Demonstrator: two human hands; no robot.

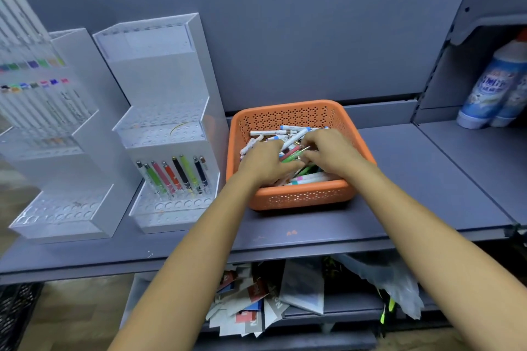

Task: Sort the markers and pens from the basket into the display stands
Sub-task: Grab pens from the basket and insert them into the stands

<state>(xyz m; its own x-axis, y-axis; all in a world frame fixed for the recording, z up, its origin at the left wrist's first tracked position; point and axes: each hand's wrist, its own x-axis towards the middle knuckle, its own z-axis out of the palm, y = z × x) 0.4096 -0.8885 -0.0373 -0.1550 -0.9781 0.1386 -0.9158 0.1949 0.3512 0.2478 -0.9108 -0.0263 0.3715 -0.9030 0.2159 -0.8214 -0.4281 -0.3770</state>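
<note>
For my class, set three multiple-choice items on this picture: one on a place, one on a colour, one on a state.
1. Where does the basket stand relative to the two display stands?
A to their left; B to their right; C on top of them.

2. What colour is the basket?
A blue; B orange; C green.

3. What is the state of the lowest tier of the stand beside the basket?
A empty; B holding a row of pens; C shut under a lid.

Answers:
1. B, both stands rise to the left of it.
2. B, its perforated walls are orange.
3. B, coloured pens stand upright in its holes.
</note>
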